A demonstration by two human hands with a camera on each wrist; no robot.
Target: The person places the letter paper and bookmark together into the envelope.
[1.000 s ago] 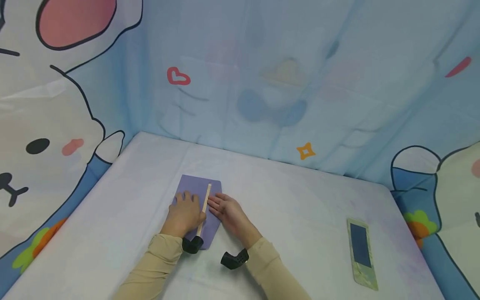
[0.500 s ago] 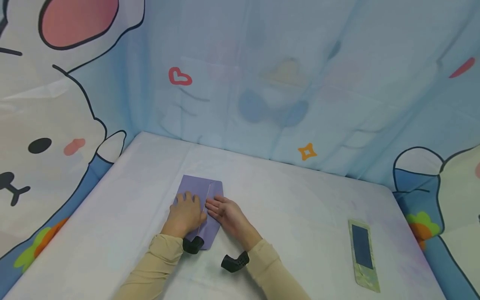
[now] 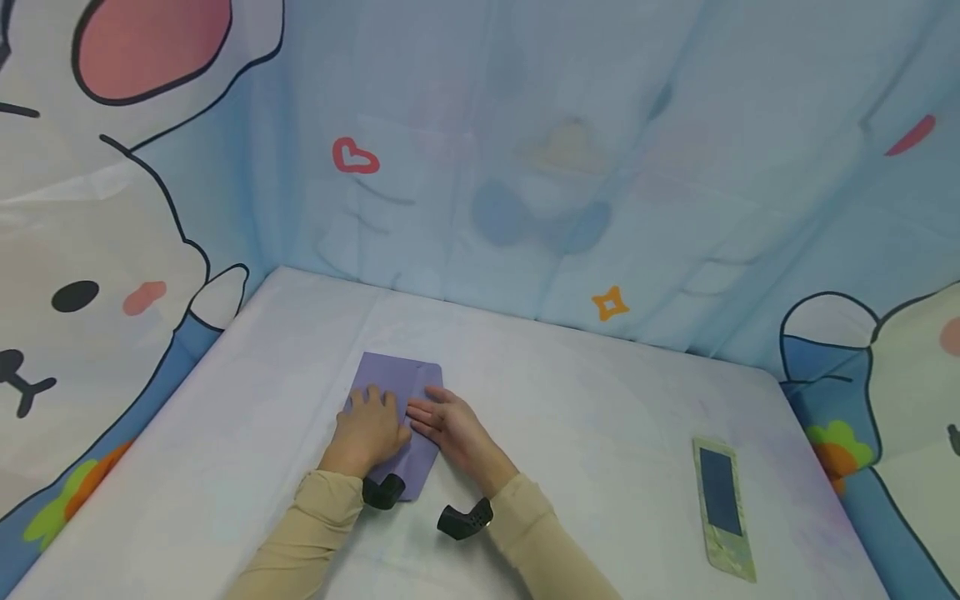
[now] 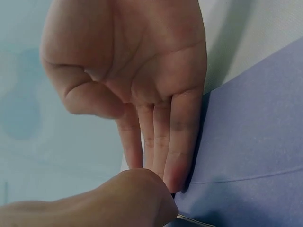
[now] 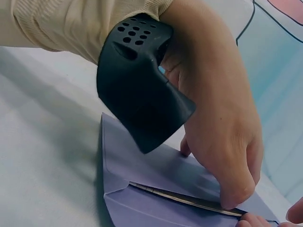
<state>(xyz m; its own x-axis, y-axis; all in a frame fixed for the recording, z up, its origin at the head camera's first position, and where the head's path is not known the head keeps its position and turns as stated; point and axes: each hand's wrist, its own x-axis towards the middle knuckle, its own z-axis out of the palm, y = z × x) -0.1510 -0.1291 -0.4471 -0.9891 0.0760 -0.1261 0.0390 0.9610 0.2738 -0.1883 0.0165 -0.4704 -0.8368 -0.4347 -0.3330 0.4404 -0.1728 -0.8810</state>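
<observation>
A purple paper envelope [image 3: 397, 373] lies on the table under both hands. My left hand [image 3: 370, 433] rests on its left part with fingers spread and slightly bent. In the right wrist view the left thumb [image 5: 236, 189] presses beside a narrow slit, where a thin pale edge [image 5: 184, 199] shows. Against the envelope's right side is my right hand [image 3: 456, 427], fingers straight and together, palm turned to the left. Up close in the left wrist view, the right fingers [image 4: 180, 142] reach down beside the purple paper, their tips partly hidden behind the left thumb [image 4: 137, 198].
Far to the right on the white tablecloth [image 3: 570, 417] lies a flat, pale green-edged piece with a dark blue panel [image 3: 720, 492]. Black camera mounts sit at the left wrist [image 3: 384, 492] and right wrist [image 3: 465, 521]. Behind the table hangs a blue printed curtain [image 3: 525, 167].
The pale strip along the envelope narrowed to a thin line and is now out of sight in the head view. The right fingertips have moved slightly left over the paper; the left hand stays put.
</observation>
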